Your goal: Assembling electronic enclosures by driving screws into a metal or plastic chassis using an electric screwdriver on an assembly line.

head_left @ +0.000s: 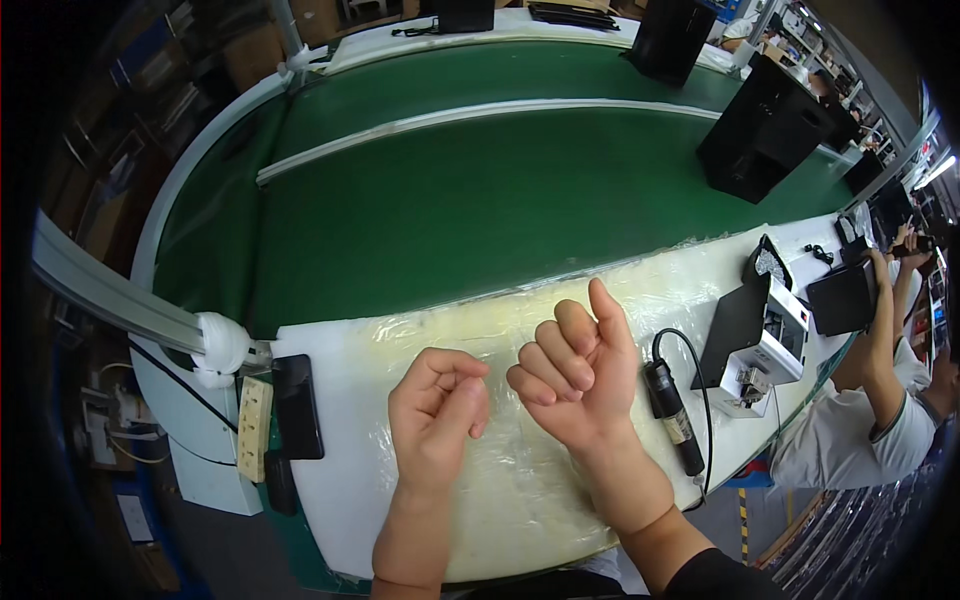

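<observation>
Both my hands hover over the worktop, a white board (340,500) covered with clear plastic film. My left hand (435,415) is loosely closed, its fingers curled and the thumb lying against them; nothing shows in it. To its right, my right hand (580,375) turns its palm toward me. Its fingers fold in and the thumb sticks up apart from them, with nothing visible inside. Right of that hand lies a black electric screwdriver (672,415) with a looped cord. Beyond it stands a black and white screw feeder (755,345).
A dark phone (297,407) and a cream power strip (254,430) lie at the left edge. A green conveyor belt (460,200) runs behind the worktop, carrying black box cabinets (765,130). At right, a co-worker's arm (882,340) holds a black panel (842,300). A metal post (120,285) stands left.
</observation>
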`<action>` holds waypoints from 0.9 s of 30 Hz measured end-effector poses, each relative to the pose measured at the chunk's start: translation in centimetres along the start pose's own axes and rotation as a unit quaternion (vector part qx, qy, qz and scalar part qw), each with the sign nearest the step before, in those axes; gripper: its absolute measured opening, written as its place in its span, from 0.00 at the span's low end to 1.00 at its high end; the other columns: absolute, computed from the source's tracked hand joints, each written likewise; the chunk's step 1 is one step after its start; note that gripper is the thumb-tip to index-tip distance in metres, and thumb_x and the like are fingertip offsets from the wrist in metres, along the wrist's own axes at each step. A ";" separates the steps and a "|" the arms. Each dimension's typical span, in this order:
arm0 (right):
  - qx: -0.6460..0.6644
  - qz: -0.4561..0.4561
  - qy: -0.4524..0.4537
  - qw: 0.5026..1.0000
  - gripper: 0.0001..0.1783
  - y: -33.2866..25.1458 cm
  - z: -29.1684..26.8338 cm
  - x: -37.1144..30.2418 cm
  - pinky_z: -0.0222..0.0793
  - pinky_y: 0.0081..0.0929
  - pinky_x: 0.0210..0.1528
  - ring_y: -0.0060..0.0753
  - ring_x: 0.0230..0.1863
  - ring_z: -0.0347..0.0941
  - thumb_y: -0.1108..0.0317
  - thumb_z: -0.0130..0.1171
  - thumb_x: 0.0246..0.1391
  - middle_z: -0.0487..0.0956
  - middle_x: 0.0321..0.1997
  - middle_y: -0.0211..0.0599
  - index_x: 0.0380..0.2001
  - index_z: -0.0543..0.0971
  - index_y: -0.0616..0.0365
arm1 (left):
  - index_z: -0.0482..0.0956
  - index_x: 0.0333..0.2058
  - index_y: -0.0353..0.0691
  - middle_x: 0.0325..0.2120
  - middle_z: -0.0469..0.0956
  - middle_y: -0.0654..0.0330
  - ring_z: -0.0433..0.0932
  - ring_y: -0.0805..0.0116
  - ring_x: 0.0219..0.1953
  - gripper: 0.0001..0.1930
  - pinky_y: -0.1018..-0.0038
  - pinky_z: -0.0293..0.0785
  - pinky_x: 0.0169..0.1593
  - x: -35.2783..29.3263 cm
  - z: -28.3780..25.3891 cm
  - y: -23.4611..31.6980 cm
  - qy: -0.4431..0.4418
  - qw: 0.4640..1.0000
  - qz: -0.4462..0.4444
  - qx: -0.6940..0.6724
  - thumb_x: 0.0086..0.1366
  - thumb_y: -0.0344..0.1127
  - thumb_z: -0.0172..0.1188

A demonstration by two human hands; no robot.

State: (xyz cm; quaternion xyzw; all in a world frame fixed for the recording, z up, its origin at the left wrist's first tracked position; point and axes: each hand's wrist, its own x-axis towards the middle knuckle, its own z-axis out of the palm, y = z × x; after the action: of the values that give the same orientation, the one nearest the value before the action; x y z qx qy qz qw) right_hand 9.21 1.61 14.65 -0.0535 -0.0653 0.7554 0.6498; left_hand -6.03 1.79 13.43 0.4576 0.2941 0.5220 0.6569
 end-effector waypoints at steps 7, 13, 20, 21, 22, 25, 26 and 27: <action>0.085 0.005 -0.014 0.996 0.33 -0.2 -0.2 0.0 0.48 0.23 0.15 0.21 0.09 0.46 0.45 0.29 0.68 0.55 0.05 0.23 0.09 0.58 0.46 | 0.73 0.37 0.31 0.21 0.73 0.63 0.68 0.81 0.22 0.05 0.83 0.65 0.26 -0.3 0.4 -0.3 -0.002 0.996 0.024 0.085 0.62 0.21 0.54; 0.071 0.003 -0.021 0.997 0.33 -0.2 -0.2 0.0 0.49 0.23 0.15 0.21 0.09 0.46 0.44 0.29 0.67 0.55 0.05 0.22 0.09 0.58 0.46 | 0.75 0.37 0.32 0.26 0.78 0.63 0.73 0.82 0.27 0.06 0.82 0.70 0.32 -0.7 0.9 -1.0 0.000 0.988 0.074 0.136 0.61 0.22 0.59; 0.084 -0.013 -0.035 0.996 0.32 -0.2 -0.2 -0.1 0.50 0.23 0.16 0.21 0.10 0.47 0.44 0.29 0.67 0.56 0.06 0.23 0.11 0.59 0.46 | 0.75 0.37 0.32 0.25 0.78 0.63 0.72 0.82 0.26 0.06 0.83 0.70 0.31 -0.5 1.0 -1.0 0.000 0.987 0.075 0.145 0.60 0.21 0.60; 0.084 -0.019 -0.035 0.996 0.31 -0.2 -0.2 -0.1 0.50 0.23 0.16 0.21 0.10 0.48 0.44 0.29 0.67 0.57 0.07 0.23 0.11 0.60 0.46 | 0.75 0.36 0.32 0.25 0.78 0.63 0.72 0.82 0.26 0.06 0.83 0.70 0.31 -0.5 1.1 -1.0 0.003 0.987 0.071 0.144 0.60 0.21 0.60; 0.084 -0.025 -0.036 0.996 0.31 -0.2 -0.2 -0.1 0.51 0.23 0.17 0.21 0.11 0.48 0.44 0.29 0.67 0.57 0.07 0.23 0.12 0.60 0.46 | 0.75 0.36 0.32 0.25 0.77 0.63 0.72 0.82 0.26 0.06 0.83 0.70 0.30 -0.5 1.2 -0.9 0.006 0.987 0.068 0.143 0.60 0.21 0.60; 0.085 -0.047 -0.008 0.995 0.31 -0.3 0.0 0.0 0.51 0.23 0.19 0.22 0.12 0.50 0.43 0.30 0.67 0.58 0.08 0.23 0.12 0.61 0.46 | 0.75 0.36 0.32 0.25 0.77 0.62 0.72 0.82 0.25 0.06 0.83 0.70 0.30 -0.4 1.1 -1.1 0.013 0.987 0.058 0.149 0.60 0.21 0.60; 0.076 -0.061 -0.010 0.995 0.30 -0.3 0.0 0.0 0.52 0.24 0.20 0.22 0.13 0.51 0.44 0.31 0.66 0.59 0.10 0.24 0.13 0.61 0.47 | 0.75 0.37 0.33 0.25 0.77 0.62 0.72 0.81 0.25 0.07 0.83 0.69 0.29 -0.4 1.0 -1.2 0.014 0.986 0.057 0.154 0.60 0.21 0.61; 0.068 -0.075 -0.011 0.995 0.30 -0.4 -0.1 -0.1 0.53 0.25 0.22 0.23 0.15 0.52 0.44 0.31 0.66 0.60 0.11 0.24 0.14 0.61 0.47 | 0.75 0.37 0.33 0.25 0.77 0.61 0.72 0.81 0.24 0.07 0.83 0.69 0.29 -0.3 0.9 -1.3 0.001 0.980 0.077 0.182 0.59 0.21 0.61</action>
State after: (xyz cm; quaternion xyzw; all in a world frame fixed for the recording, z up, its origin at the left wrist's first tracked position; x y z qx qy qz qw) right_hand 9.58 1.60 14.62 0.0041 -0.0244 0.7079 0.7059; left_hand -4.79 1.15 12.63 0.5902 0.3491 0.5094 0.5200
